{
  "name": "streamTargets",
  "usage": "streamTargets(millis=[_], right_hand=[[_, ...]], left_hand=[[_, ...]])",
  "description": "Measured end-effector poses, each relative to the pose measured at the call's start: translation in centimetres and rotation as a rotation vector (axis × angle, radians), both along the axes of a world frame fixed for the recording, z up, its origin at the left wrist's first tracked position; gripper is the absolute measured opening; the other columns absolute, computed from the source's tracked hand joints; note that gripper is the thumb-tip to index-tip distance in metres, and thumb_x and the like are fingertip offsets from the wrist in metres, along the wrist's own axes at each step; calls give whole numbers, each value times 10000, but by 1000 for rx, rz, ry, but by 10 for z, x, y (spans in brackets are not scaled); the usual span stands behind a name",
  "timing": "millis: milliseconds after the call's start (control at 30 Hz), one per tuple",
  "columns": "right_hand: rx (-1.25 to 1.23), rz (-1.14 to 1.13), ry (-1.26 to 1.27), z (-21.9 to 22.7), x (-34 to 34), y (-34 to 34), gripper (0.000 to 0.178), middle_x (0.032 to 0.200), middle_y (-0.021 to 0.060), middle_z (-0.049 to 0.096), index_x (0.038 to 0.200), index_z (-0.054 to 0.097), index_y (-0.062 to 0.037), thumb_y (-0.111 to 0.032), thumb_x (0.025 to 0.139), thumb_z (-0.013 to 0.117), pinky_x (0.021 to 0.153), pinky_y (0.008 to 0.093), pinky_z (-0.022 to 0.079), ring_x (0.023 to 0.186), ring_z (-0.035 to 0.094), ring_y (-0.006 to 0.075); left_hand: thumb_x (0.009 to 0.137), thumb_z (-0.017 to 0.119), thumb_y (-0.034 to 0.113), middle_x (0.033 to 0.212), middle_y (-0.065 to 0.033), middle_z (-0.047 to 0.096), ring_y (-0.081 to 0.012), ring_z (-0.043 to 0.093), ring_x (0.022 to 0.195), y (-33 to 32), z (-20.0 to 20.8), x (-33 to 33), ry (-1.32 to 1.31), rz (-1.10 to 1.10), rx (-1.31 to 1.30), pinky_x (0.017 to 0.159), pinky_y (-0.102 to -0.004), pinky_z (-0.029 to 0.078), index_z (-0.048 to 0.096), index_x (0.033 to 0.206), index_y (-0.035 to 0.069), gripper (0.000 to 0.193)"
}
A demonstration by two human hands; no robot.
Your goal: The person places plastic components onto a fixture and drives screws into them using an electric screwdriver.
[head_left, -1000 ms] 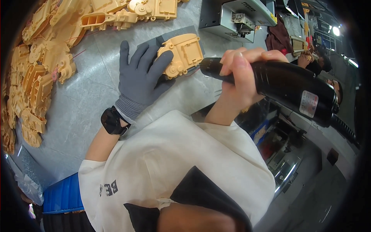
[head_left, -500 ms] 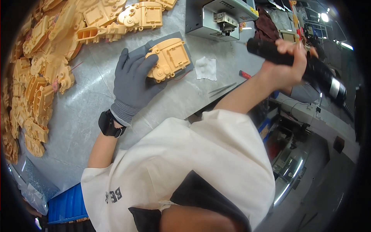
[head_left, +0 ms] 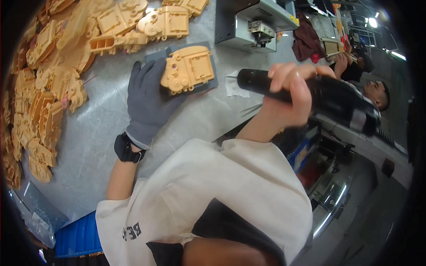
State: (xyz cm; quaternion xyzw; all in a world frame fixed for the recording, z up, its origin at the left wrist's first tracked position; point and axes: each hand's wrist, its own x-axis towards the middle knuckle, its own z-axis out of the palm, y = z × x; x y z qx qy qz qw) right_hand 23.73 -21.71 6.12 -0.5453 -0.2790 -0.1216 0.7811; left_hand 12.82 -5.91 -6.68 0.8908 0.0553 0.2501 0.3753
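Observation:
A yellow-orange plastic housing (head_left: 191,68) with round bosses and a rectangular recess lies on a dark grey block (head_left: 213,84) on the table. My left hand (head_left: 148,97), in a grey glove, grips the left side of the housing; its thumb is mostly hidden. My bare right hand (head_left: 293,88) is wrapped round a black electric screwdriver (head_left: 328,99). The tool lies nearly level in the air, its thin bit pointing left toward the housing and apart from it. Under the bit lies a white cloth (head_left: 239,91).
Many similar housings (head_left: 49,88) are heaped along the left and far side of the table (head_left: 102,137). A grey metal machine (head_left: 248,26) stands at the far edge. Tweezers (head_left: 252,109) lie near the cloth. A blue crate (head_left: 77,237) is at lower left. Another person (head_left: 376,91) is at far right.
My right hand has brought the screwdriver left and nearer the housing, its bit now above the cloth. The left hand and the housing have shifted slightly left, with the fingers now beside the housing.

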Motion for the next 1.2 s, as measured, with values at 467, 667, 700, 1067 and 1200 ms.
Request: streamTargets(millis=[467,667,700,1067,1200], right_hand=[[-220,381,-27,-11,-40,47,472,619,70,468,1166,367,-66,-20,725,525,543,368,420,465,461,193],[-256,487,-82,-18,-33,50,462,629,88,476,1165,353,-60,-13,736,517,530,373,428,455,464,199],[-266,478,-84,-17,-33,49,458,628,87,475,1161,353,-63,-13,737,519,527,373,426,456,464,200],[-315,498,-117,-21,-37,53,398,641,64,471,1155,343,-94,-71,822,560,483,351,410,442,455,179],[-375,514,-108,-19,-38,57,376,663,56,475,1154,344,-102,-80,846,558,474,340,413,441,454,169]], left_hand=[[639,734,327,1142,-95,535,-299,497,1057,5,-4,-3,-15,3,-32,977,-450,355,429,1247,86,721],[651,728,346,1200,-62,522,-296,500,1058,8,-7,-6,6,-18,-50,965,-430,366,440,1232,93,697],[651,728,346,1200,-62,522,-296,500,1058,8,-7,-5,10,-15,-56,965,-430,366,440,1232,93,697],[627,742,353,1148,-72,544,-293,508,1036,11,-8,-4,4,-32,-89,954,-428,376,447,1231,105,717],[593,759,308,1109,-82,554,-286,515,1020,14,-10,-4,-10,-55,-118,949,-430,381,451,1230,106,736]])
